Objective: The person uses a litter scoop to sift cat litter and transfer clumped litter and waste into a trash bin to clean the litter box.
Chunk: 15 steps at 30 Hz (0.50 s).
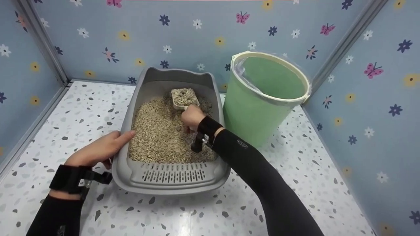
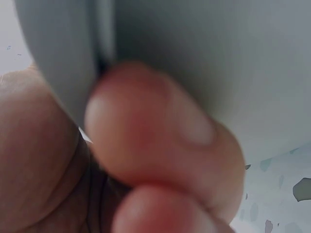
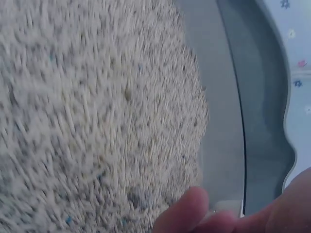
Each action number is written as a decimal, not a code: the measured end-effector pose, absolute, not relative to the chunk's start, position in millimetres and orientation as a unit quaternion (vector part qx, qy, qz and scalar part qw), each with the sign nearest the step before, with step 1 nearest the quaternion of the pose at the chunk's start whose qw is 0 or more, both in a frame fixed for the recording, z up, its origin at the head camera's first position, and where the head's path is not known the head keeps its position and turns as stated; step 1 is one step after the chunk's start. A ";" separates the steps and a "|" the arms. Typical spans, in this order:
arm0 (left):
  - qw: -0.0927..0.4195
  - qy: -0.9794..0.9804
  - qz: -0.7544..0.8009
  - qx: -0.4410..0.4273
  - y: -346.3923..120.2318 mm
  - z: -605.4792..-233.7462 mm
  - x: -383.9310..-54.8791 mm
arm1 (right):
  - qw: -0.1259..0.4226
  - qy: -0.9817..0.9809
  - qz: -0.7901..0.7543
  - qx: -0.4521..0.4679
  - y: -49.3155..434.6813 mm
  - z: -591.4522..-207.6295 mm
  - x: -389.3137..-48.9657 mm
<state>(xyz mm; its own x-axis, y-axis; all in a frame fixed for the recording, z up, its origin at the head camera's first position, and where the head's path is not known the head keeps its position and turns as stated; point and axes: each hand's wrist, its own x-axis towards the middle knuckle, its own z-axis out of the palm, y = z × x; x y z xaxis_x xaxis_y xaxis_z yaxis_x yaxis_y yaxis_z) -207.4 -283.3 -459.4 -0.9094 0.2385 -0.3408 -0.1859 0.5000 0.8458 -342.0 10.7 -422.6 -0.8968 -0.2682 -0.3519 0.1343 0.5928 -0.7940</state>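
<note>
A grey litter box (image 1: 170, 188) stands on the speckled floor, filled with tan pellet litter (image 1: 157, 134). My right hand (image 1: 193, 116) grips the handle of a pale litter scoop (image 1: 184, 97) over the far right part of the box. The scoop's tray is heaped with litter and a few darker clumps. On the box's left rim, my left hand (image 1: 105, 147) holds on, thumb over the top. The left wrist view shows its curled fingers (image 2: 155, 126) under that rim. In the right wrist view, the fingertips (image 3: 187, 208) show at the bottom edge, with litter beside them.
Close to the box's right side stands a green bin (image 1: 256, 121) with a cream rim and a clear plastic liner. Blue flowered walls (image 1: 183, 39) enclose the back and both sides. A slotted grey ledge (image 1: 174, 172) spans the box's near end.
</note>
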 end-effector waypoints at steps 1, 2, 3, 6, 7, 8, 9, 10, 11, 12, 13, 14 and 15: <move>0.212 0.840 0.499 0.014 -284.9 -459.6 -206.7 | 0.227 0.857 -0.460 -0.042 9.8 -422.1 -337.1; 0.211 0.841 0.498 0.014 -286.2 -460.2 -206.1 | 0.227 0.849 -0.475 -0.042 8.6 -421.5 -331.3; 0.210 0.842 0.497 0.013 -287.6 -460.7 -205.5 | 0.230 0.846 -0.479 -0.044 7.4 -421.4 -325.9; 0.208 0.840 0.501 0.010 -290.8 -462.0 -204.0 | 0.245 0.840 -0.482 -0.045 4.4 -421.8 -312.5; 0.208 0.840 0.502 0.009 -291.6 -462.2 -203.6 | 0.250 0.840 -0.479 -0.046 3.9 -422.3 -309.1; 0.208 0.839 0.503 0.008 -292.3 -462.3 -203.2 | 0.258 0.837 -0.480 -0.044 4.0 -422.8 -305.9; 0.208 0.839 0.503 0.007 -292.8 -462.1 -202.8 | 0.264 0.835 -0.482 -0.042 4.7 -423.1 -303.4; 0.207 0.839 0.503 0.006 -293.1 -462.0 -202.8 | 0.269 0.833 -0.482 -0.041 5.8 -423.0 -301.4; 0.206 0.839 0.503 0.006 -293.3 -461.9 -202.7 | 0.273 0.831 -0.482 -0.041 7.2 -422.8 -300.0; 0.206 0.840 0.502 0.005 -293.6 -461.8 -202.6 | 0.278 0.831 -0.480 -0.043 8.9 -422.3 -299.0; 0.207 0.840 0.501 0.004 -293.8 -461.9 -202.6 | 0.285 0.829 -0.479 -0.042 10.9 -421.3 -298.3; 0.206 0.840 0.502 0.003 -293.9 -461.9 -202.7 | 0.290 0.826 -0.481 -0.038 13.0 -420.1 -297.6; 0.205 0.841 0.501 0.003 -294.2 -461.9 -202.6 | 0.296 0.824 -0.482 -0.035 15.1 -418.7 -297.1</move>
<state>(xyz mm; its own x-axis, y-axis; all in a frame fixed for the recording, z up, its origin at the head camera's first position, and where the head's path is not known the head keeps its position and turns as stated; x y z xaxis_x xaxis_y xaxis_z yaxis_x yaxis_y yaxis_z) -202.6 -294.2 -461.9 -0.9156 0.2106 -0.3425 -0.2013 0.4973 0.8439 -297.1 15.1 -418.7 -0.8219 -0.3435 -0.4545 0.2278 0.5331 -0.8148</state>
